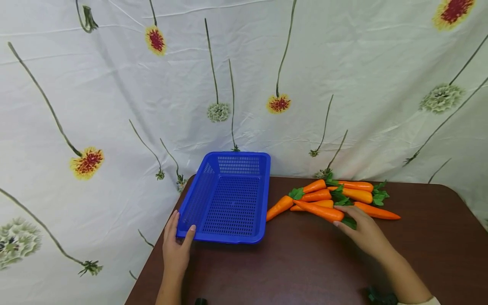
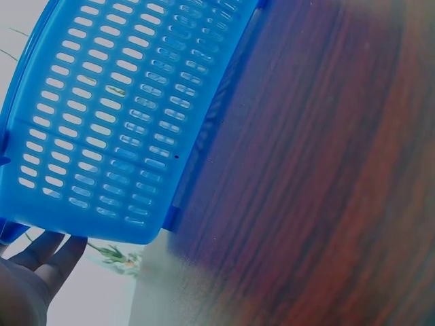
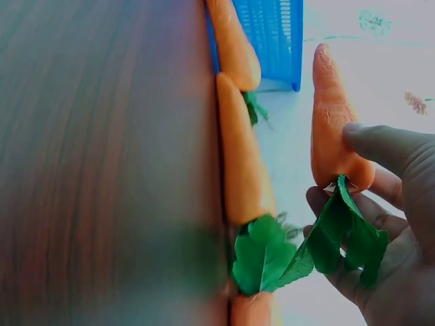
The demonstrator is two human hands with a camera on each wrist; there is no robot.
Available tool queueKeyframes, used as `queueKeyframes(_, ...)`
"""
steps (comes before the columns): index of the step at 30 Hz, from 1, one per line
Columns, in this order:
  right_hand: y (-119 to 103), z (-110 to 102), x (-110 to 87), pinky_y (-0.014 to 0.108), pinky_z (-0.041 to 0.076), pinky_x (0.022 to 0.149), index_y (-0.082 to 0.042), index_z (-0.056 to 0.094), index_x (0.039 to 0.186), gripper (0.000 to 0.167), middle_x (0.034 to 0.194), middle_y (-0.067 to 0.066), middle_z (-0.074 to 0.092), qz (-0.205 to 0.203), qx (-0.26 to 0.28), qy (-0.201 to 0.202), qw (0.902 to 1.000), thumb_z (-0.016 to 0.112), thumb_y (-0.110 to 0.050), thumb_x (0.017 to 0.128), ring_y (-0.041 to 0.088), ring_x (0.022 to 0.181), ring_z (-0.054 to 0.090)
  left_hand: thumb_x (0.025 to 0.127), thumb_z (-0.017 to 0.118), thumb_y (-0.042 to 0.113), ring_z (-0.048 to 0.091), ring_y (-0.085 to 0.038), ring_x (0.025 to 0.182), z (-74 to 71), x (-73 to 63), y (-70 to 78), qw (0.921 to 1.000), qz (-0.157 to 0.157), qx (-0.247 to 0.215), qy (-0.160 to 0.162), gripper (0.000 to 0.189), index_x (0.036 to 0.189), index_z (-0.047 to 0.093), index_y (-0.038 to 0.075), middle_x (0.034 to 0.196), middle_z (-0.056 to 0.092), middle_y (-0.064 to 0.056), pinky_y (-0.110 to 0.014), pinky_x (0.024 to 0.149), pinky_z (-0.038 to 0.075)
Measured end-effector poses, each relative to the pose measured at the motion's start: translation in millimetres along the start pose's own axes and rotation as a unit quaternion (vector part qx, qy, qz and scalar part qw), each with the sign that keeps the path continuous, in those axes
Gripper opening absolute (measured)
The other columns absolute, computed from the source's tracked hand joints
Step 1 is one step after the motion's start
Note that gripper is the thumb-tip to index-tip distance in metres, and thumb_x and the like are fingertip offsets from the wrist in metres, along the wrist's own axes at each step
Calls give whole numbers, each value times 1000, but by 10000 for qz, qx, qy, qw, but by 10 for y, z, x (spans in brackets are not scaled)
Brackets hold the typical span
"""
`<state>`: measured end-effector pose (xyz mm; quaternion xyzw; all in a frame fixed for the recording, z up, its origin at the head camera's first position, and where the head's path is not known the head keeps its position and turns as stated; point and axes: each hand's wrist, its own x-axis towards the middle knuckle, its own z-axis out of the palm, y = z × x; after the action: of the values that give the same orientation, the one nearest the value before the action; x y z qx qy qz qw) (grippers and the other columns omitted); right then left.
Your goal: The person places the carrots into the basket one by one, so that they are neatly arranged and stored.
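Observation:
A blue plastic basket (image 1: 264,199) with slotted walls sits on the table with nothing in it. My left hand (image 1: 177,250) grips its near left corner, the thumb over the rim and the fingers outside. In the left wrist view, fingertips (image 2: 64,261) touch the basket's slotted wall (image 2: 102,136). To the right, my right hand (image 1: 364,235) holds an orange carrot (image 1: 320,211) by its thick end, thumb on one side and fingers on the other. In the right wrist view that carrot (image 3: 333,129) is raised off the table, its green leaves (image 3: 346,234) hanging by the palm.
Several other carrots (image 1: 354,195) with green tops lie in a loose pile at the back of the dark brown table (image 1: 289,262). One carrot (image 1: 280,207) lies close against the basket's right side. A white flowered cloth (image 1: 251,76) hangs behind the table.

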<state>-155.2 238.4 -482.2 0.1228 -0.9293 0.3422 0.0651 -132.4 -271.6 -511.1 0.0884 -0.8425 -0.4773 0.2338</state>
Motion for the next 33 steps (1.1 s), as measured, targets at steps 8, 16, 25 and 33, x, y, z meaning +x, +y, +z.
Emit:
queueKeyframes(8, -199, 73, 40, 65, 44, 102, -11, 60, 139, 49, 134, 15, 62, -165, 231, 3, 9996, 71, -31, 95, 41, 126, 56, 95, 71, 26, 33, -35, 150, 18, 4, -28, 9998, 174, 8, -15, 68, 155, 42, 18, 163, 35, -4, -64, 114, 33)
queueKeyframes(16, -364, 216, 117, 60, 49, 99, -13, 61, 138, 50, 133, 9, 63, -307, 368, -8, 9988, 74, -28, 92, 35, 124, 60, 93, 73, 23, 32, -31, 150, 33, 0, -56, 9997, 204, -91, -30, 70, 155, 41, 20, 163, 34, -3, -40, 120, 32)
queueKeyframes(25, -559, 374, 210, 54, 52, 97, -20, 62, 137, 49, 130, 1, 66, -739, 577, 106, 9955, 76, -28, 91, 26, 120, 63, 93, 73, 21, 30, -33, 150, 16, 5, -42, 9994, 253, -224, -78, 70, 155, 41, 18, 164, 32, -5, -63, 116, 30)
queueKeyframes(33, -790, 543, 228, 46, 54, 97, -22, 65, 134, 46, 127, -7, 66, -951, 773, 65, 9924, 75, -35, 91, 16, 118, 63, 94, 72, 22, 29, -35, 151, 15, 6, -55, 9994, 284, -113, -146, 70, 156, 40, 16, 164, 31, -6, -65, 117, 26)
